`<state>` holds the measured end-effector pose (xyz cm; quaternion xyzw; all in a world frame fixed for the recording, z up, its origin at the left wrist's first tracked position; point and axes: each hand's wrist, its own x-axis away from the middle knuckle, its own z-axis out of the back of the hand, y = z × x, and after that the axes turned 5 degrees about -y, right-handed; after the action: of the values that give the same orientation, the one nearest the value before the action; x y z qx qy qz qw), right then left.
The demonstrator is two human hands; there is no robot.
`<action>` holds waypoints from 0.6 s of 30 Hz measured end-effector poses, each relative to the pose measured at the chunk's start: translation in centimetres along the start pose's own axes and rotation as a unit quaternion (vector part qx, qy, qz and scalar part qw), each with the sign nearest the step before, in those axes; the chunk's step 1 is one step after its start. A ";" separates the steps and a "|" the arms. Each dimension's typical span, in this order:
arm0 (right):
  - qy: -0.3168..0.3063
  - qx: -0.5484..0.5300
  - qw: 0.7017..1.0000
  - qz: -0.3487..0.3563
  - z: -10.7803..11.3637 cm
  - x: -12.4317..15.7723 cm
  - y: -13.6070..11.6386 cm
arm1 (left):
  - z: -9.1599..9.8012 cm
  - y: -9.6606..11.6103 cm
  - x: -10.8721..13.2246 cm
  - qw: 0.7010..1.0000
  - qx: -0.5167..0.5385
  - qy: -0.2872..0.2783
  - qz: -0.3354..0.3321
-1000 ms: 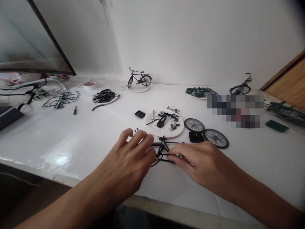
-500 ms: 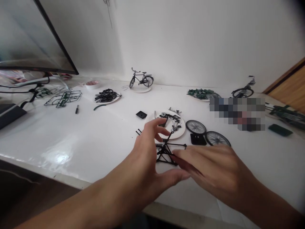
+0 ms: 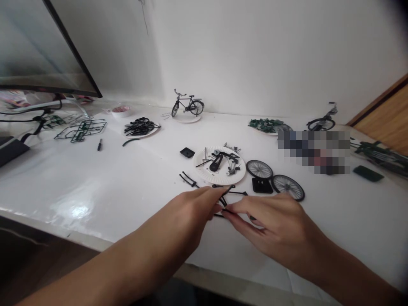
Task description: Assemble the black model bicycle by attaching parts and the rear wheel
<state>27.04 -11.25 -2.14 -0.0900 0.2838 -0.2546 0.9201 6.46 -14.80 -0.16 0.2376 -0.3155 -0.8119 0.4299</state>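
The work surface is a glossy white table set against a pale wall. A monitor occupies the upper left corner; a wooden panel borders the right side. Light reflects off the tabletop at left.

The bicycle frame is located near the front of the table, between the two hands. It is a miniature assembly of thin black tubes, tilted and partly covered by the fingers. The left hand is closed on the tubes from the left; its fingertips are partly hidden. The right hand grips the frame between thumb and forefinger. A black fork projects beyond the left hand; its connection to the frame is hidden.

The front edge of the table runs beneath both forearms. Behind the frame, a paper plate of loose parts limits forward travel. Just beside the plate, at right, lie two spoked wheels and a black tray. A broad stretch of bare tabletop extends leftward from the fork to the screwdriver, providing the widest lateral clearance.
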 end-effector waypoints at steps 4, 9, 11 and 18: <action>-0.008 -0.033 0.999 -0.039 -0.1 0.0 -0.2 | 1.0 0.2 0.7 0.980 -0.181 -0.079 0.022; -0.027 -0.061 0.994 -0.088 -0.2 -0.1 -0.4 | 1.1 0.0 0.7 0.923 -0.357 -0.143 0.018; -0.038 -0.074 0.991 -0.107 -0.1 -0.2 -0.5 | 0.8 -0.7 0.7 0.917 -0.377 -0.131 -0.006; 0.007 -0.073 0.979 -0.188 2.5 -0.7 -0.6 | 0.4 -2.6 1.1 0.920 -0.383 -0.078 -0.042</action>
<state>27.67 -11.32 0.41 -0.2068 0.2861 -0.4027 0.8445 4.20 -14.51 -1.92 0.0042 -0.0029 -0.9041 0.4273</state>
